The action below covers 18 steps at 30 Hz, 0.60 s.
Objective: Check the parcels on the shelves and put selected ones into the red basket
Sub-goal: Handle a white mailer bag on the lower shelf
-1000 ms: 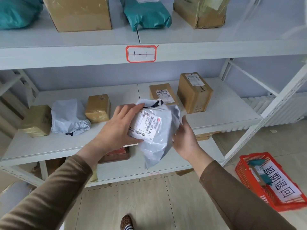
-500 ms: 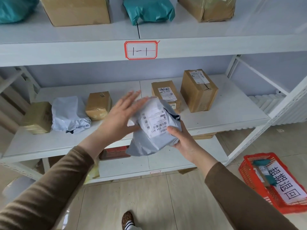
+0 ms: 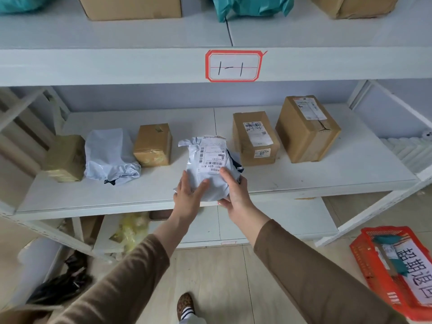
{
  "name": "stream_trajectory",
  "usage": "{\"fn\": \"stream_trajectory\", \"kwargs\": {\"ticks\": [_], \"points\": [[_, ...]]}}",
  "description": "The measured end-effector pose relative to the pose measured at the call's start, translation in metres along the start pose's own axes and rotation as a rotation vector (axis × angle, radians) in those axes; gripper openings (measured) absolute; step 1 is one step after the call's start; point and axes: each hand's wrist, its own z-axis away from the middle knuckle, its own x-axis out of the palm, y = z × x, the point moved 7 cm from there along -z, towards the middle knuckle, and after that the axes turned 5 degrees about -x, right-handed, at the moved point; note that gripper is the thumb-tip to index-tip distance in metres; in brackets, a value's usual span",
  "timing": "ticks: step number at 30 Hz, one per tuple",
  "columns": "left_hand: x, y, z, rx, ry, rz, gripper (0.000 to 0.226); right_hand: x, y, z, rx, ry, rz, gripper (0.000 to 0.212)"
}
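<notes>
A white plastic mailer (image 3: 211, 160) with a barcode label facing up rests on the middle shelf (image 3: 327, 181) near its front edge. My left hand (image 3: 190, 195) lies on its near left side and my right hand (image 3: 233, 191) grips its near right side. The red basket (image 3: 364, 260) stands on the floor at the lower right, with a white sign of black characters and a teal parcel inside.
On the same shelf sit two taped brown boxes (image 3: 154, 146) and a white bag (image 3: 109, 155) to the left, and two labelled cartons (image 3: 256, 139) to the right. The upper shelf carries a "1-1" tag (image 3: 233, 65), boxes and teal bags. Bags lie on the floor at left.
Both hands carried the white mailer forward from in front of my body and lowered it onto the middle shelf, its label now turned up and away from me.
</notes>
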Motion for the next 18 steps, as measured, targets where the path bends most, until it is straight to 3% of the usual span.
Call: {"fn": "stream_trajectory", "kwargs": {"ticks": [3, 4, 6, 10, 15, 18], "points": [[0.015, 0.012, -0.014, -0.109, -0.171, 0.225, 0.061, 0.024, -0.001, -0.021, 0.013, 0.02, -0.017, 0.059], [0.02, 0.016, -0.021, -0.136, -0.242, 0.299, 0.058, 0.031, -0.001, -0.03, 0.014, 0.03, -0.016, 0.061], [0.022, 0.023, -0.041, -0.173, -0.314, 0.361, 0.071, 0.044, -0.003, -0.05, 0.016, 0.036, 0.001, 0.063], [0.01, 0.038, -0.09, -0.142, -0.275, 0.441, 0.046, 0.066, -0.018, -0.087, 0.0, -0.031, 0.071, 0.05], [0.0, 0.045, -0.136, -0.162, -0.26, 0.418, 0.059, 0.081, -0.032, -0.121, -0.011, -0.126, 0.226, 0.036], [0.002, 0.045, -0.152, -0.17, -0.281, 0.357, 0.05, 0.078, -0.029, -0.133, -0.007, -0.101, 0.307, 0.037]]}}
